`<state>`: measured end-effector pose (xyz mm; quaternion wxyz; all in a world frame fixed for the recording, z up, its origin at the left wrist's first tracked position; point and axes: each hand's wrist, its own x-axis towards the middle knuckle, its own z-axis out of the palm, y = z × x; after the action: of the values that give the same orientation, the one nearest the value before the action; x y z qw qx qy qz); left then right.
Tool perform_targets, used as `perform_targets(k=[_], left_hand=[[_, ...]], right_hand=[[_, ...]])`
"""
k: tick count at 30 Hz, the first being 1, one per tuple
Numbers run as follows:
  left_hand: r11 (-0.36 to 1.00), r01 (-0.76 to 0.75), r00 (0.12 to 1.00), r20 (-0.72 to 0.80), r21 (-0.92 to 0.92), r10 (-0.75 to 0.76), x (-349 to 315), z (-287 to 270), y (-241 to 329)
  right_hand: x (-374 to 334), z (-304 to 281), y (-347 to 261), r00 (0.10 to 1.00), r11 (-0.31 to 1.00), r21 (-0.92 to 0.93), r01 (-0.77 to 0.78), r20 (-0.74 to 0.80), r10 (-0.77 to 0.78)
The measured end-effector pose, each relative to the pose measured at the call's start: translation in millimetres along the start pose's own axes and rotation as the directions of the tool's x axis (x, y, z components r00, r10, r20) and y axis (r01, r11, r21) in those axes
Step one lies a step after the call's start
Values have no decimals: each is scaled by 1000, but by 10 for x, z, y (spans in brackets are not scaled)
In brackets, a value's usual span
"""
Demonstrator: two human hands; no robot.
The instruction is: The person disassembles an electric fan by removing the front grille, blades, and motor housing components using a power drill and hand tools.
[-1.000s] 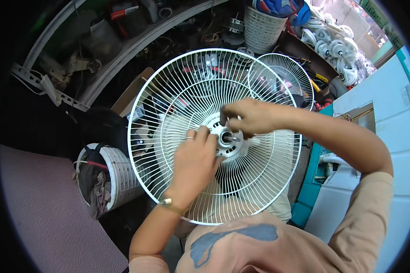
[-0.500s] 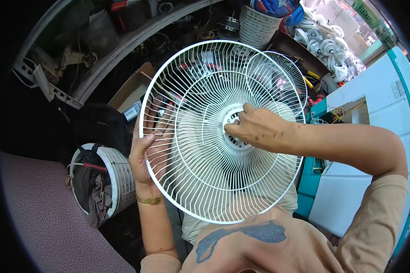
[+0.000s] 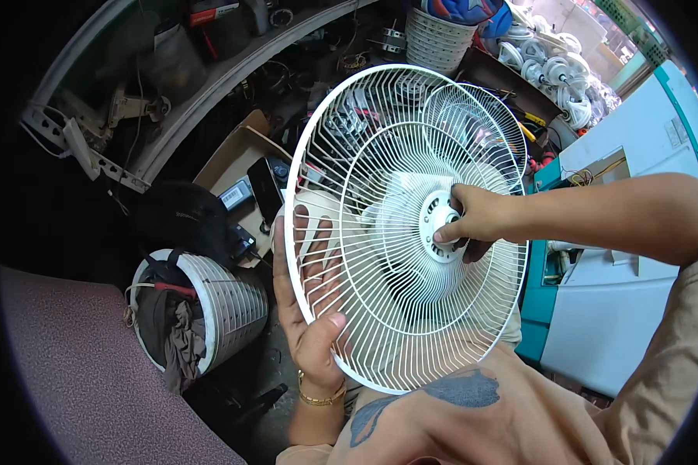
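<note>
A white wire fan grille (image 3: 341, 182) is held tilted over my lap. My left hand (image 3: 318, 341) grips its lower left rim, thumb in front and fingers spread behind the wires. At the grille's round slotted centre, my right hand (image 3: 477, 221) has thumb and fingers closed round a small white round piece (image 3: 448, 220), mostly hidden by them. Through the wires a white housing (image 3: 415, 194) shows behind the centre. Beyond the upper right rim is a smaller round wire grille (image 3: 488, 108).
A white basket (image 3: 236, 310) with dark rags stands at left, beside a purple-grey padded surface (image 3: 85, 349). Past it lies an open cardboard box (image 3: 240, 151) with a phone (image 3: 265, 190). White-and-teal cabinet panels (image 3: 620, 310) stand at right; white fan parts (image 3: 554, 74) are heaped behind.
The grille has shifted right and turned at an angle. My left hand has slid lower along its rim. My right hand has moved right with the centre, its fingers now wrapped round the white piece.
</note>
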<state>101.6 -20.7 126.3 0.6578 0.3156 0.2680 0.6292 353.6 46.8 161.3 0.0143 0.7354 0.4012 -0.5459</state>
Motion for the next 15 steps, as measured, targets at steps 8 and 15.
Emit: perform_targets(k=[8,15], left_hand=[[999,7,1000,0,-47,-7,46,-131,-63],[998,-48,998,45,-47,50,-45,-79,-68]], right_hand=[[38,76,172,613,-89,-896,435,367,-699],[70,9,190,994,983,-147,107,23,-105]])
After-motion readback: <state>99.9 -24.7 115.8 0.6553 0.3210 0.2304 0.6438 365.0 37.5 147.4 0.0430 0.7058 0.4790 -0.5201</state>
